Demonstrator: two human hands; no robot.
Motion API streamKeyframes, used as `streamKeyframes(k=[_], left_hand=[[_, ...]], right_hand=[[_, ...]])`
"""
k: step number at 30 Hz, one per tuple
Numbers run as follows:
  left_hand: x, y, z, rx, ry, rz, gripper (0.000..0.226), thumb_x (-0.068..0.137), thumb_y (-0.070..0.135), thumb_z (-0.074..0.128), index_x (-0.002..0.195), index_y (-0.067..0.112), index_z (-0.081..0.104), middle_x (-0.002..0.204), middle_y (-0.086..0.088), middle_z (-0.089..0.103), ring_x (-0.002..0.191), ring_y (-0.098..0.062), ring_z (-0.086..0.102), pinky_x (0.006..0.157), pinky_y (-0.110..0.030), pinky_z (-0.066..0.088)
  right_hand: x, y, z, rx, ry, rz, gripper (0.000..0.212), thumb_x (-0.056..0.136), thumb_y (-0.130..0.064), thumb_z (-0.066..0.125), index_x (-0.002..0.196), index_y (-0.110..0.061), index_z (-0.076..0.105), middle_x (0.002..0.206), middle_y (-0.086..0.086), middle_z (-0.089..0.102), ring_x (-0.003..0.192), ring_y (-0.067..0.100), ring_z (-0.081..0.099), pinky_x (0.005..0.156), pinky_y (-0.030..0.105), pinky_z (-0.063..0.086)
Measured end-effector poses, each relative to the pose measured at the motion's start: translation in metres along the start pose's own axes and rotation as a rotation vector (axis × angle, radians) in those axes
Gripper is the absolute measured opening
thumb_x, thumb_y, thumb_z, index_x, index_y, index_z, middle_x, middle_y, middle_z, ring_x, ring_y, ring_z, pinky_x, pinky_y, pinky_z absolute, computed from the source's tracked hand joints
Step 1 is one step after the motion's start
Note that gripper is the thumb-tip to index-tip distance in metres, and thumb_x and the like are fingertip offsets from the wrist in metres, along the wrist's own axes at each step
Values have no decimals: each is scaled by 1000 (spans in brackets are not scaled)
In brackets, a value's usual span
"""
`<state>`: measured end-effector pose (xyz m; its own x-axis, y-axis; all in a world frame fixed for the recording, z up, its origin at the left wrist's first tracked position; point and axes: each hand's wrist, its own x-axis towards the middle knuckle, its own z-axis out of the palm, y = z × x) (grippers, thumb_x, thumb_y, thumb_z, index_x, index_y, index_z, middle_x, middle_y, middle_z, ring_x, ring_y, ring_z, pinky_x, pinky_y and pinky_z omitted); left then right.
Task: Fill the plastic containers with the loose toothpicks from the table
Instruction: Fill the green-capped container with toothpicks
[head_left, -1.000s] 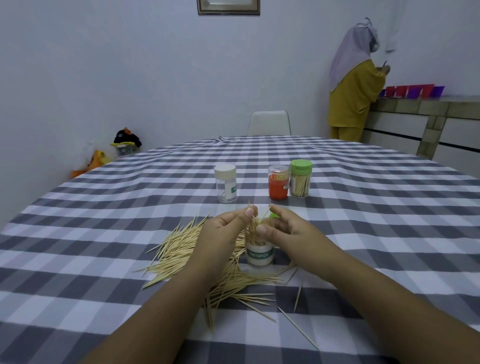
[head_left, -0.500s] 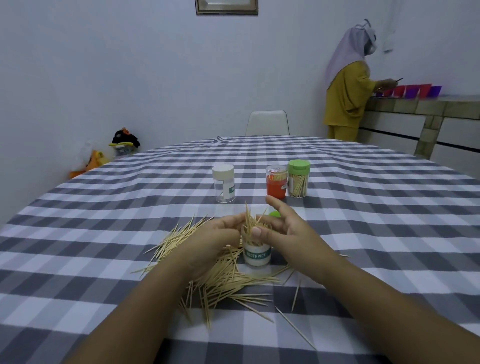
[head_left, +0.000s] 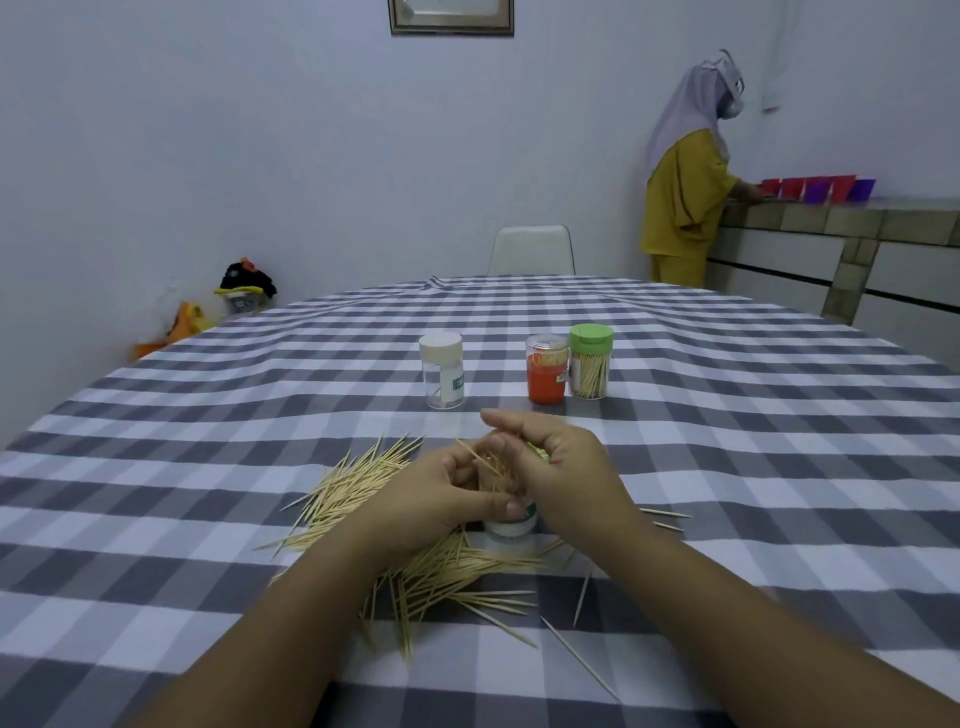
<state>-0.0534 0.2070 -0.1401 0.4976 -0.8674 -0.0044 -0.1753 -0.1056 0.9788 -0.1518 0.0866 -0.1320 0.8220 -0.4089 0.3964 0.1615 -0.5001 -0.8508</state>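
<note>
A small clear toothpick container (head_left: 511, 526) with a green-lettered label stands on the checked tablecloth, mostly hidden between my hands. A bunch of toothpicks (head_left: 492, 469) sticks up out of its mouth. My left hand (head_left: 434, 501) wraps around the container's side, thumb across its front. My right hand (head_left: 563, 467) curls over the bunch from the right, fingers arched above the tips. Loose toothpicks (head_left: 358, 486) lie fanned to the left and under my wrists. A green lid (head_left: 540, 453) peeks out behind my right hand.
Farther back stand a clear container with a white lid (head_left: 441, 371), an orange container (head_left: 546, 371) and a green-lidded container of toothpicks (head_left: 591, 364). A white chair (head_left: 531, 250) is at the table's far side. A person (head_left: 685, 182) stands at a counter at the right.
My left hand has dropped from the toothpick tips to wrap around the container. My right hand has closed in over the bunch, which now sits lower between my hands.
</note>
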Motion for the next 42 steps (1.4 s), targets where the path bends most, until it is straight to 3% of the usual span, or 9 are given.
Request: streamKeyframes(k=[4, 8, 12, 18, 24, 30, 35, 38, 42], left_hand=[[-1, 1, 2, -35, -2, 11, 56, 77, -6, 70, 123, 19, 55, 108, -11, 72, 106, -21, 67, 93, -27, 51], [-2, 1, 2, -19, 9, 37, 60, 76, -5, 71, 126, 23, 53, 106, -11, 72, 102, -19, 68, 90, -25, 53], [-2, 2, 4, 45, 42, 46, 66, 79, -5, 70, 134, 22, 45, 77, 7, 73, 78, -3, 68, 72, -15, 52], [-2, 2, 3, 222, 89, 58, 73, 77, 17, 79, 139, 33, 43, 109, 8, 72, 101, -3, 66, 89, -21, 52], [-1, 1, 7, 338, 130, 136, 60, 77, 24, 78, 124, 49, 52, 100, 12, 72, 95, -3, 67, 87, -24, 53], [0, -2, 12, 427, 216, 110, 70, 75, 27, 74, 139, 30, 46, 111, 15, 67, 102, 7, 60, 87, -15, 49], [1, -4, 10, 440, 218, 121, 36, 75, 19, 72, 108, 31, 63, 94, 9, 72, 91, -4, 67, 84, -30, 53], [2, -4, 9, 407, 184, 102, 61, 66, 38, 74, 125, 31, 59, 102, 12, 72, 98, -1, 65, 92, -30, 52], [0, 0, 2, 530, 149, 51, 80, 65, 41, 84, 136, 37, 47, 117, 22, 63, 112, 2, 56, 99, -24, 42]], right_hand=[[1, 8, -3, -164, 136, -66, 25, 94, -18, 57, 116, -20, 68, 100, -22, 55, 111, 6, 51, 96, 21, 39], [1, 16, -7, -208, 46, -13, 30, 96, -34, 49, 115, -21, 68, 114, -14, 56, 119, 7, 44, 104, 30, 35], [-1, 16, -2, -216, 76, -29, 30, 97, -32, 49, 122, -24, 63, 121, -12, 56, 122, 9, 44, 106, 36, 35], [2, 17, -9, -166, 190, 18, 10, 86, -28, 67, 78, -35, 65, 97, -14, 59, 106, 11, 52, 92, 34, 44], [-2, 10, -4, -248, 205, -142, 20, 90, -39, 59, 92, -26, 73, 102, -27, 49, 110, -1, 43, 101, 43, 37], [-1, 14, 3, -329, 129, -263, 33, 83, -46, 50, 116, -43, 56, 117, -23, 52, 120, 1, 40, 103, 36, 28], [2, 21, 4, -509, 95, -296, 44, 87, -54, 33, 110, -39, 68, 132, -12, 51, 130, 5, 30, 99, 31, 15], [1, 23, -1, -547, 130, -293, 42, 88, -55, 38, 98, -35, 73, 126, -14, 54, 125, 1, 34, 97, 31, 16], [-4, 15, -12, -173, -124, -22, 34, 89, -43, 59, 123, -44, 53, 121, -22, 47, 119, -1, 43, 102, 29, 37]])
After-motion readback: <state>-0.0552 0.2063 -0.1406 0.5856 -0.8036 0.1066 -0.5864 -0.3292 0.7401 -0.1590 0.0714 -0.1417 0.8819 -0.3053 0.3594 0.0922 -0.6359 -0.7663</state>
